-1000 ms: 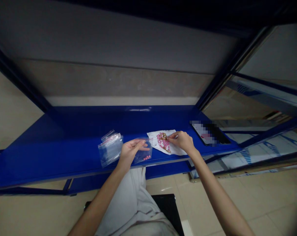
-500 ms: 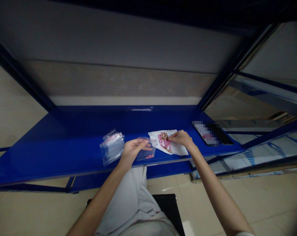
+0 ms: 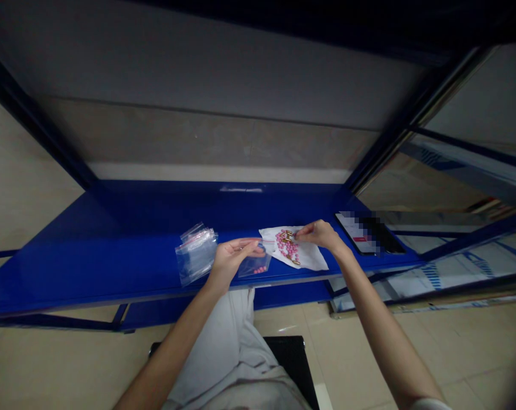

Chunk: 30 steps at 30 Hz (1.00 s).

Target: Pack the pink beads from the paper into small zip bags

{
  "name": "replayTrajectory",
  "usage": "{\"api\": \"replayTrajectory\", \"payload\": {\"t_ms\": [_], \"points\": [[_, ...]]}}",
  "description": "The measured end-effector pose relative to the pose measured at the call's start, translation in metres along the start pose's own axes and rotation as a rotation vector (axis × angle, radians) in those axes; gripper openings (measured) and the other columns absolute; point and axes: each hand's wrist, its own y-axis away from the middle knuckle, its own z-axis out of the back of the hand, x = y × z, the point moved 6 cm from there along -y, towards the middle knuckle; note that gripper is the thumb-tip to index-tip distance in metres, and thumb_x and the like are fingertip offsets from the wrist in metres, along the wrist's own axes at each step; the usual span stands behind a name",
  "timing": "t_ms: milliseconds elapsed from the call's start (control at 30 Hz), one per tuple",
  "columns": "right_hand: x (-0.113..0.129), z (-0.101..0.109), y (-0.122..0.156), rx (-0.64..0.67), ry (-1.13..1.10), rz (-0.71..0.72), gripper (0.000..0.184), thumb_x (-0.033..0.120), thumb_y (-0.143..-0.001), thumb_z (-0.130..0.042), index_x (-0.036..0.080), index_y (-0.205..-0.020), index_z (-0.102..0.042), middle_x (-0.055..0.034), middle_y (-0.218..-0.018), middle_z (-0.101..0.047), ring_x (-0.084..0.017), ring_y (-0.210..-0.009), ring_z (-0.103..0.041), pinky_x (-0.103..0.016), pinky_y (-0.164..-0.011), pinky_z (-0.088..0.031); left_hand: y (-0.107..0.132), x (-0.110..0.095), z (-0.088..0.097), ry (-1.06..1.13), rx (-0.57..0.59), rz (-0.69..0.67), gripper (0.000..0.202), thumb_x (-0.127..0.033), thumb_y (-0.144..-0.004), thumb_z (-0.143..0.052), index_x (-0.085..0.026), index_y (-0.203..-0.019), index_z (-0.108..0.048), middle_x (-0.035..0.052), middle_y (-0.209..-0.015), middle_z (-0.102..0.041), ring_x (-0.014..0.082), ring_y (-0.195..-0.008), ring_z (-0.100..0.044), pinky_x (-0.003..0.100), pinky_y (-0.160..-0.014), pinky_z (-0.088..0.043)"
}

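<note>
The left hand (image 3: 231, 259) lies half open over a small clear bag (image 3: 252, 266) on the blue shelf (image 3: 91, 279), apparently steadying it, while the right hand (image 3: 320, 235) pinches its fingertips at pink and gold beads (image 3: 287, 247) on white tissue (image 3: 314, 259), any hold unclear.

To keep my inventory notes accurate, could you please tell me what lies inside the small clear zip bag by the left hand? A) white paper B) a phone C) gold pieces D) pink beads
D: pink beads lie at the bottom of the small clear zip bag beside the left hand.
</note>
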Motion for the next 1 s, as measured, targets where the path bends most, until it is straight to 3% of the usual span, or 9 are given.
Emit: {"api": "replayTrajectory", "payload": {"t_ms": [167,467,767,867,1000], "points": [[-0.002,-0.001,0.001,0.081,0.025,0.058,0.013,0.031,-0.065,-0.069,0.029,-0.076,-0.076,0.0024,-0.080,-0.074,-0.017,-0.077,-0.068,-0.022,-0.061,-0.047,0.002,0.000,0.002,0.019,-0.025,0.053,0.025,-0.033,-0.065,-0.076,-0.012,-0.078,-0.069,0.0072,-0.075,-0.075,0.0222,-0.073,-0.072,0.031,-0.074,-0.053],[0.005,-0.001,0.003,0.104,0.134,0.190,0.017,0.025,-0.071,-0.063,0.032,-0.083,-0.074,0.0037,-0.096,-0.071,-0.012,-0.071,-0.062,-0.021,-0.057,-0.038,0.009,-0.006,0.001,0.041,-0.055,0.105,0.022,-0.026,-0.056,-0.080,-0.013,-0.068,-0.068,0.0045,-0.064,-0.072,0.0194,-0.062,-0.070,0.027,-0.059,-0.054],[0.011,0.000,0.004,0.121,0.178,0.243,0.012,0.028,-0.069,-0.065,0.027,-0.076,-0.074,0.0017,-0.088,-0.070,-0.012,-0.067,-0.061,-0.021,-0.053,-0.036,0.012,-0.014,-0.002,0.022,-0.036,0.117,0.021,-0.022,-0.055,-0.079,-0.013,-0.070,-0.069,0.0041,-0.061,-0.072,0.0164,-0.053,-0.066,0.025,-0.050,-0.051],[0.025,0.014,0.011,0.096,0.113,0.261,0.013,0.026,-0.070,-0.063,0.024,-0.077,-0.073,0.0012,-0.082,-0.072,-0.013,-0.065,-0.062,-0.022,-0.056,-0.040,0.011,-0.013,-0.001,-0.009,-0.046,0.100,0.020,-0.023,-0.055,-0.079,-0.013,-0.070,-0.070,0.0045,-0.063,-0.072,0.0162,-0.053,-0.066,0.024,-0.050,-0.052],[0.079,0.040,0.035,0.110,-0.153,0.453,0.014,0.027,-0.073,-0.063,0.019,-0.079,-0.072,-0.0017,-0.076,-0.072,-0.013,-0.060,-0.062,-0.022,-0.056,-0.044,0.009,-0.007,-0.001,-0.087,-0.045,0.039,0.021,-0.028,-0.058,-0.079,-0.014,-0.073,-0.073,0.0048,-0.064,-0.073,0.0165,-0.056,-0.067,0.024,-0.052,-0.052]]}}
